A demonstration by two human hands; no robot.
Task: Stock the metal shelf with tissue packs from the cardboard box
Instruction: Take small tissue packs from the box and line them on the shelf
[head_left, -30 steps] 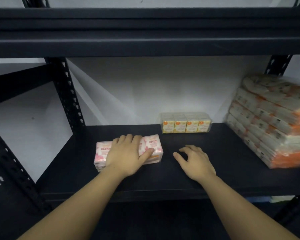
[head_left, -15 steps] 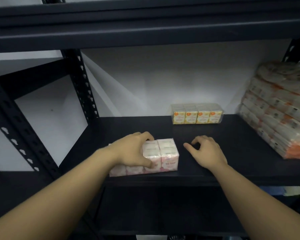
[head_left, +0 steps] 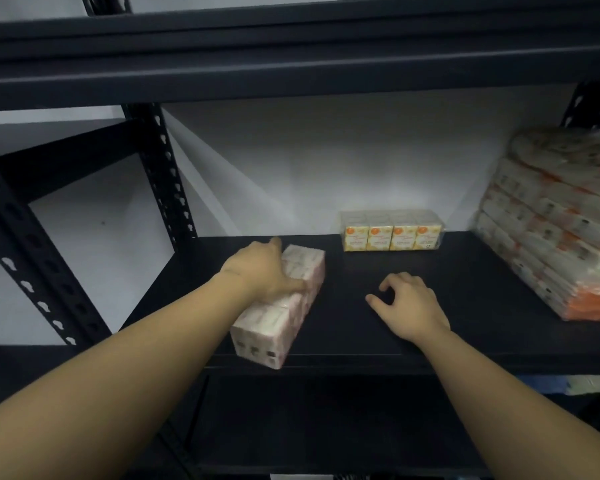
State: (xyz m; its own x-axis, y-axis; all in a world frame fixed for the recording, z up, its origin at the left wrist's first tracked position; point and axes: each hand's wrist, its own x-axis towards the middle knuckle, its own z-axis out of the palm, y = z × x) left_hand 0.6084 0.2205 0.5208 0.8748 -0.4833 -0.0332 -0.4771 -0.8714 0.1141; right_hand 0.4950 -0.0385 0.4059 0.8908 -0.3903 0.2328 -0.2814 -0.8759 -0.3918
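Your left hand [head_left: 262, 268] lies across the top of the pink tissue pack [head_left: 281, 306], fingers wrapped over its far side and thumb pressed on the top face, so the hand is grasping the pack. The pack sits on the metal shelf [head_left: 361, 271] in the left half of the shelf board, turned so its long side runs from the front edge back toward the wall; its near end is right at the front edge and its far end points to the back left. Your right hand [head_left: 407, 308] rests on the bare shelf board to the right of the pack, near the front edge, fingers loosely curled and thumb spread out, holding nothing. At the back edge of the board, against the white wall [head_left: 326, 161], a yellow tissue pack [head_left: 392, 231] stands with its four printed faces toward you, well apart from both hands. At the right end of the board a tall stack of orange-and-white tissue packs [head_left: 555, 230] leans, running out of view on the right.
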